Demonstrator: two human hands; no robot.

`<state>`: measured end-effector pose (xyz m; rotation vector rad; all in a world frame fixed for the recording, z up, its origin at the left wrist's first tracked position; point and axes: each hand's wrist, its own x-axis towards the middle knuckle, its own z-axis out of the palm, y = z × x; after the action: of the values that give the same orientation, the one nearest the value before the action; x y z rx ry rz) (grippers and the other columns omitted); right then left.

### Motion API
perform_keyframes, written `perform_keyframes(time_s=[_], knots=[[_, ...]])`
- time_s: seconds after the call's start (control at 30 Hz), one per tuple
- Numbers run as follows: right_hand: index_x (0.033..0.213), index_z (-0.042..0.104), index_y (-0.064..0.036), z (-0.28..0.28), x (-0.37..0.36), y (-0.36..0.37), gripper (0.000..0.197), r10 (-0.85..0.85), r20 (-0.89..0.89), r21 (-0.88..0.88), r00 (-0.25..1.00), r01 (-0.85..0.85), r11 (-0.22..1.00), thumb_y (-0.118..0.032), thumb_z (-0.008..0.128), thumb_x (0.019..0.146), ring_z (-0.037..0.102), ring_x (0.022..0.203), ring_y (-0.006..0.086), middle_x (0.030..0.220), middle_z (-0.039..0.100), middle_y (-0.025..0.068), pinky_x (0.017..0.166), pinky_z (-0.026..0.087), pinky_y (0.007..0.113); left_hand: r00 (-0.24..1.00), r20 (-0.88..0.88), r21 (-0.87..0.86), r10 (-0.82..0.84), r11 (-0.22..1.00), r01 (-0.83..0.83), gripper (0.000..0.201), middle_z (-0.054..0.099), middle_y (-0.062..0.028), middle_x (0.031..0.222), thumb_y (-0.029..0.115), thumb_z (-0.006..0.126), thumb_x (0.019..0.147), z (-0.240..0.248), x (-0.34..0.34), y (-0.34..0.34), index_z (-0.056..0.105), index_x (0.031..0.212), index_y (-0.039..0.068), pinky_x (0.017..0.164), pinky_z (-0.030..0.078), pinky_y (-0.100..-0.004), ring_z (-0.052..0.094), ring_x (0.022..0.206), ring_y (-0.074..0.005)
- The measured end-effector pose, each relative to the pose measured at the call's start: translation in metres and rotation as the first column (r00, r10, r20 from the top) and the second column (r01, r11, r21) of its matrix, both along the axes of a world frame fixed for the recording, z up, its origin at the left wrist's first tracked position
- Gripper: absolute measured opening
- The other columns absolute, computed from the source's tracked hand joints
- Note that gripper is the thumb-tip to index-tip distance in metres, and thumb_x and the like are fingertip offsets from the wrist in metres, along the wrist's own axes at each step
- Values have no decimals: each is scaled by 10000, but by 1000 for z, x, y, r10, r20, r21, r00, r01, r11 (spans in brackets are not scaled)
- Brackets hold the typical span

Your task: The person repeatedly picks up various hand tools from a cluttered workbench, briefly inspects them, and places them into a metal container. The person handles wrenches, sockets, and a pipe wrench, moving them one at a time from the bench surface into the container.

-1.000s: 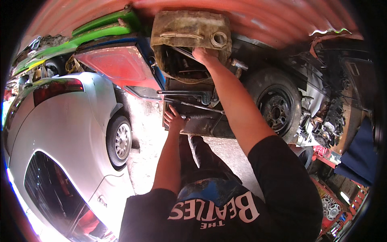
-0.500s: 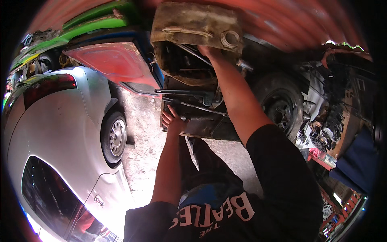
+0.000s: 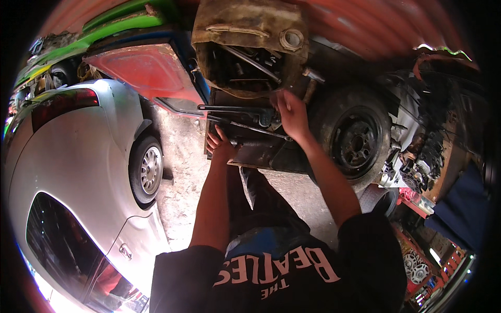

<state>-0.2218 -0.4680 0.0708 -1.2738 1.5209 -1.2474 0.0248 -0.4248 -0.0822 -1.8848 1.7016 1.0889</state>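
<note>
The right hand (image 3: 292,113) hangs over the dark worktop (image 3: 279,156), its fingers curled inward just beside the head of a pipe wrench (image 3: 235,109). The fingertips are blurred, so whether they grip anything cannot be told. The wrench lies crosswise, its head just left of those fingers and its handle running left, ahead of the left hand (image 3: 223,150). That hand rests at the worktop's near left edge with fingers spread apart; whether its thumb touches anything is unclear. A thin metal bar (image 3: 250,127) slants between the wrench handle and the near edge, its right end just below the right hand. Beyond the wrench sits a cut-open plastic jerrycan (image 3: 245,18), with a metal tube (image 3: 250,61) leaning inside. A hammer (image 3: 314,75) is right of the can, near a tyred wheel (image 3: 360,143).
</note>
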Motion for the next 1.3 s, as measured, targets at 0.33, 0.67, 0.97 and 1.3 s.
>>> perform_keyframes(time_s=[0.33,0.67,0.97,1.3], knots=[[1147,629,-52,-74,30,191,237,182,-438,432,880,29,901,-161,602,939,666,1007,377,1050,690,201,877,527,465,986,-46,-131,-161,979,154,1336,-31,-357,1604,663,720,780,1,9,5,-240,1557,153,1117,156,-730,70,1455,-599],[1258,586,-31,-37,15,254,347,106,-376,594,920,152,790,-180,630,948,686,992,350,1112,692,200,834,552,421,942,-98,-564,-321,798,213,909,285,-246,1565,470,681,874,47,-12,-17,255,1546,29,1139,285,-597,295,1451,-404],[1120,628,-28,-13,20,279,210,-102,-394,473,913,297,829,-174,549,992,698,868,329,1022,706,178,744,541,422,813,59,-546,-579,663,511,459,514,-186,1360,213,554,916,5,-43,-95,542,1353,75,1050,410,-518,479,1272,-382],[1089,645,-48,-14,30,314,168,-165,-312,604,936,330,725,-144,578,969,699,856,262,986,715,147,757,549,368,721,34,-482,-692,620,619,532,542,-162,1299,268,700,812,1,-58,-127,592,1313,127,989,453,-549,518,1234,-368]])
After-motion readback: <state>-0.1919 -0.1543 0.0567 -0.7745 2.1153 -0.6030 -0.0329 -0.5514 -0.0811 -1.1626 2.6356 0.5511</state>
